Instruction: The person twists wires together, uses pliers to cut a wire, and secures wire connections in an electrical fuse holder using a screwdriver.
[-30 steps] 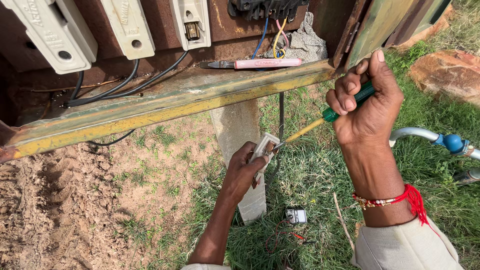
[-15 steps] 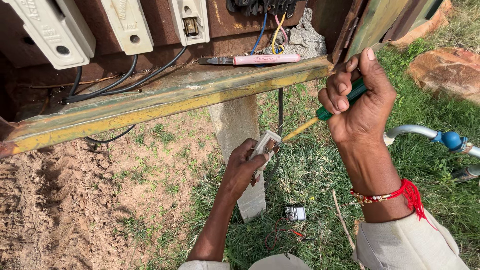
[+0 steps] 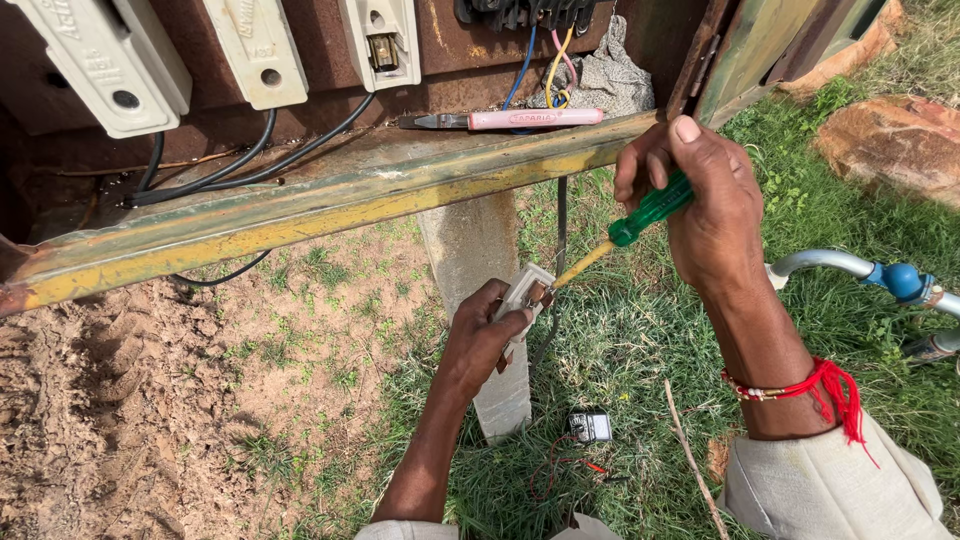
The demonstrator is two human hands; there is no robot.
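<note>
Holding white fuse carrier below rusty box ledge, left hand clenched around it; right hand grips green screwdriver, tip at carrier. Best: keep blade square, carrier steady.

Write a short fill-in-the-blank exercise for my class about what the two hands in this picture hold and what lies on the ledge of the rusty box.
1. The right hand grips a screwdriver with a ____ handle.
2. The left hand holds a small white fuse carrier, and the screwdriver's tip points at its ____ end.
3. On the ledge of the box lies a second tool with a ____ handle.
4. A ____ thread is tied round the right wrist.

Missing words: green; upper; pink; red
</note>
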